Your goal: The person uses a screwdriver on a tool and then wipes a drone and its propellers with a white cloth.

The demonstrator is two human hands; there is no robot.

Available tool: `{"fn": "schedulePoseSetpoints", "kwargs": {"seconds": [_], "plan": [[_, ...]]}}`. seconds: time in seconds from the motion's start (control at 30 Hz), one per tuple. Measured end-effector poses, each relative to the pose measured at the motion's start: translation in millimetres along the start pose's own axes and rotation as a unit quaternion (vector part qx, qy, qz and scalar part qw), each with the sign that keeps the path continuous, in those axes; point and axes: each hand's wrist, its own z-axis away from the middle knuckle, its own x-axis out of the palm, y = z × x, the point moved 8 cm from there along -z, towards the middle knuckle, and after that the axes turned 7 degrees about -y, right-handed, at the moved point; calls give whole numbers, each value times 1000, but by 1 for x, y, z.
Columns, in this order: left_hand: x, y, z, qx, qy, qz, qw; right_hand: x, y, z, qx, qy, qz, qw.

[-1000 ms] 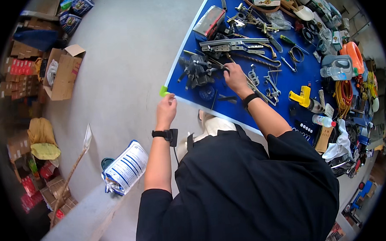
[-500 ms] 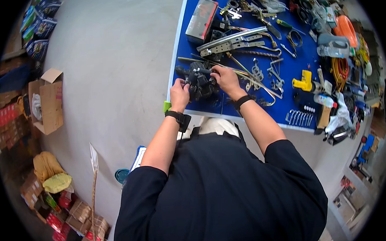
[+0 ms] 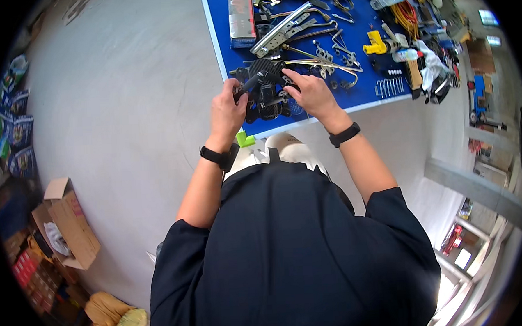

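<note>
My left hand (image 3: 228, 109) is at the left side of a cluster of black metal parts (image 3: 270, 104) near the table's front corner, its curled fingers closed on one of them. My right hand (image 3: 310, 94) is at the right side of the same cluster, thumb and index finger bent onto a black piece. Exactly which pieces they grip is partly hidden by the fingers. Behind the cluster lie thin metal rods (image 3: 326, 63), silver rails (image 3: 281, 31) and small metal fittings (image 3: 324, 53). A long box (image 3: 242, 21) rests farther back on the blue tabletop (image 3: 366, 114).
A green corner guard (image 3: 245, 139) caps the near table corner. Rightward are a yellow tool (image 3: 377, 44), a row of metal hooks (image 3: 389, 87), a white cloth (image 3: 429, 71) and coiled hoses (image 3: 404, 20). An open cardboard box (image 3: 71, 229) and stacked packages (image 3: 18, 133) stand on the left.
My left hand has moved from beside the table corner up onto the black parts. My right hand has also closed in on them. The whole view has shifted and turned.
</note>
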Motion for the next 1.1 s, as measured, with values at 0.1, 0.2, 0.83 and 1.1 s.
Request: {"fn": "schedulePoseSetpoints", "kwargs": {"seconds": [0.1,0.2,0.83,1.1], "plan": [[-15,21,6,79,-35,-49,995,-17,-24,15,-61,51,17,997],[-36,56,14,181,-71,-86,977,-40,-44,30,-59,75,15,995],[37,208,39,309,-243,-113,913,-144,-3,173,-67,106,-14,992],[160,294,80,272,-201,-145,930,-185,86,283,110,203,-51,972]]}}
